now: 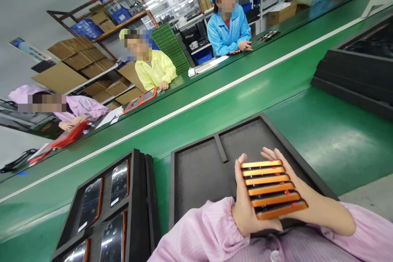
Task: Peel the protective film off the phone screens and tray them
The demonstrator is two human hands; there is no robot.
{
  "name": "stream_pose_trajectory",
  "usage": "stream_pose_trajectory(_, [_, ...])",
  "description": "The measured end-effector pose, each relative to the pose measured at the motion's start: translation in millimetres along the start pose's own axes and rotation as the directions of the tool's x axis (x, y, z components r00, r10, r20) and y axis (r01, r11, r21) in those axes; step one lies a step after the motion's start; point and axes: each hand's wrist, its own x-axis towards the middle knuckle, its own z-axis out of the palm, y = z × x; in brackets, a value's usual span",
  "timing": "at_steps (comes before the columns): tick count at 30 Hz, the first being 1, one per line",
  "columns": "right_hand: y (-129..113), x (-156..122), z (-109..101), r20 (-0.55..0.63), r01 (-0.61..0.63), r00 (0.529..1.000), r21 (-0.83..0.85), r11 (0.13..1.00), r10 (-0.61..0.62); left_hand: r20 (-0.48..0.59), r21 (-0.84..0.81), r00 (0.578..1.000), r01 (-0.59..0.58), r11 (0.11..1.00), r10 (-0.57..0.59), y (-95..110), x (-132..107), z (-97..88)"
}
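Head view. Both forearms, in pink sleeves (pixel 202 229), extend forward from the body and converge at the lower right of the field. The left hand (pixel 244 206) stands on its side, its fingers pointing away along the left flank of the stack and its thumb lying across the near end. The right hand (pixel 299 184) mirrors it along the opposite flank, wrist bent inward, fingertips showing past the far end. The two palms face each other, and each hand is closed about the load, which they grip jointly.

The load is a stack of six orange-edged devices (pixel 270 188), held above the near part of a black tray (pixel 173 188). Its members appear as parallel orange bars with rounded ends, separated by dark, glossy bands; small red marks show toward the right side. The bars look slightly longer toward the body.

To the left, a second black tray (pixel 136 204) holds similar orange-edged devices (pixel 90 202) with dark, reflective faces, lying in separate recesses.
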Motion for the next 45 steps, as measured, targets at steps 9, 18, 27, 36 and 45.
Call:
stream_pose_trajectory(9, [-37, 40, -20, 0.089, -0.408, 0.891, -0.274, 0.871, 0.445, -0.33, -0.323, 0.885, 0.222, 0.92, -0.329, 18, 40, 13.2])
stream_pose_trajectory(18, [-30, 35, -7, 0.13, -0.515, 0.816, -0.281, 0.81, 0.564, -0.518, -0.066, 0.792, 0.34, 0.938, -0.323, -11, 38, 3.5])
stream_pose_trajectory(27, [-16, 21, 9, 0.096, -0.531, 0.825, -0.206, 0.822, 0.557, -0.397, -0.036, 0.872, 0.298, 0.954, -0.287, -20, 83, -36.7])
stream_pose_trajectory(36, [-12, 19, 4, 0.08, -0.501, 0.857, -0.099, 0.86, 0.509, -0.143, 0.015, 0.925, 0.357, 0.934, -0.351, -14, 80, -45.8])
stream_pose_trajectory(45, [-3, 20, -3, -0.021, -0.416, 0.908, -0.165, 0.894, 0.419, -0.001, 0.038, 0.921, 0.39, 0.92, -0.39, -10, 85, -51.5])
